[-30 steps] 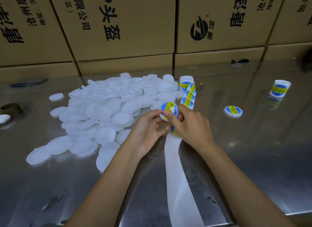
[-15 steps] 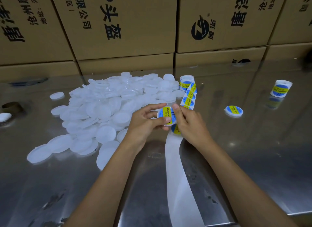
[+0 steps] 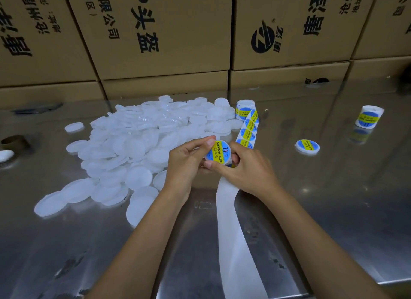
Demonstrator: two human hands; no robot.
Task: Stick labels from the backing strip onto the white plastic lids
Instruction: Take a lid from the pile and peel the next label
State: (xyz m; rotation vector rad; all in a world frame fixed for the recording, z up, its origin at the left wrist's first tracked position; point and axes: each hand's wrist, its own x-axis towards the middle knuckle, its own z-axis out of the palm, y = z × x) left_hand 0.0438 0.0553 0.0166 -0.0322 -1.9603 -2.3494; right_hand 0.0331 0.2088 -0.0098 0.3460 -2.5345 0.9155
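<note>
Cartons back a steel table point(image 3: 333, 209) heaped with lids point(image 3: 133, 143). Above the strip point(image 3: 231, 220), the left hand point(image 3: 184, 163) pinches a lid point(image 3: 219, 153) by its rim, likely tilted for sight, while the right hand point(image 3: 249, 167) grips it, thumb at the label's edge.

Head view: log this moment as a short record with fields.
held: labelled lid, both hands grip its rim
left hand: thumb below, finger on top edge
right hand: thumb at lower edge
strip: runs from roll toward viewer
pile: unlabelled lids, left
done lid: lies apart, right
spare roll: far right
table: shiny metal
</note>
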